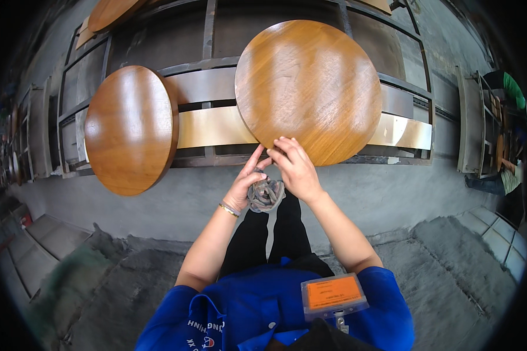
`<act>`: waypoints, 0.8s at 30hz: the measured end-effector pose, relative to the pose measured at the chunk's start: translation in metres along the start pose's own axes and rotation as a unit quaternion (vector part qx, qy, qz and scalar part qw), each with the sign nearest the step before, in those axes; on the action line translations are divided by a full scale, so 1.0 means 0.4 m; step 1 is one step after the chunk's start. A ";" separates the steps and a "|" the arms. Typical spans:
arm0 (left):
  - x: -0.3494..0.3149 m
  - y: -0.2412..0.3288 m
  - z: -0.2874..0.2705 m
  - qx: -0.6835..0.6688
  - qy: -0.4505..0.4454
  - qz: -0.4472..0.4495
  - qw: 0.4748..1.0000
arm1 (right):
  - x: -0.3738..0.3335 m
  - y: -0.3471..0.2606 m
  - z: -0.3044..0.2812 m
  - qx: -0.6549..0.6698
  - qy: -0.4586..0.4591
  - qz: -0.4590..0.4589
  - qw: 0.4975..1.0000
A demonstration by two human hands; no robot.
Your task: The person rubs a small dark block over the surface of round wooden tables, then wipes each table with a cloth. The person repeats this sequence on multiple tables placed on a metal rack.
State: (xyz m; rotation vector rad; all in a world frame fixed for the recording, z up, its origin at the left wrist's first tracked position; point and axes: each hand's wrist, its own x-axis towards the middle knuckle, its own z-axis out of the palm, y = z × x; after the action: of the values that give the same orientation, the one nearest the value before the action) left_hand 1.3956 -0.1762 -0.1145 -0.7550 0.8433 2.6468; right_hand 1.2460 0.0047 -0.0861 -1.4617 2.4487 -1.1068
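Observation:
A round, glossy wooden tabletop (316, 88) lies on a metal rack in front of me. At its near edge, my right hand (297, 169) rests with its fingers stretched over the rim and upper face. Beside it, my left hand (243, 182) keeps a crumpled grey-brown rag (266, 196) in the palm, under the thumb. The left fingers point up toward the same rim and meet the right hand there; whether they press the wood I cannot tell. A second round wooden tabletop (130, 130) lies to the left, partly overhanging the rack's near side.
The dark metal rack (209, 35) carries pale flat strips (214, 127) beneath the tabletops. Part of another round top (112, 13) shows at the upper left. Far right, a person's arm (512, 168) is near another rack. Grey concrete floor (164, 205) lies below.

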 end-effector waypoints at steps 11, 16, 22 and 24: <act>-0.001 0.037 -0.024 0.030 -0.001 0.030 0.999 | 0.084 -0.002 0.017 -0.040 0.044 0.018 0.998; -0.007 0.062 -0.036 0.030 -0.043 0.037 0.998 | 0.142 0.050 -0.019 -0.102 0.203 0.185 0.956; -0.007 0.073 -0.025 0.022 -0.019 0.026 0.999 | 0.147 0.002 0.052 -0.034 -0.023 -0.048 0.998; -0.008 0.073 -0.026 0.015 -0.024 0.024 0.999 | 0.147 0.022 0.058 -0.015 -0.001 -0.028 0.999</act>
State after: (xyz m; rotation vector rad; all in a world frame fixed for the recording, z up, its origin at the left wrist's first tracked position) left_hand 1.3910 -0.2058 -0.1064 -0.6706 0.8960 2.6768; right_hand 1.2171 -0.0521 -0.0921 -1.5489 2.4478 -1.0812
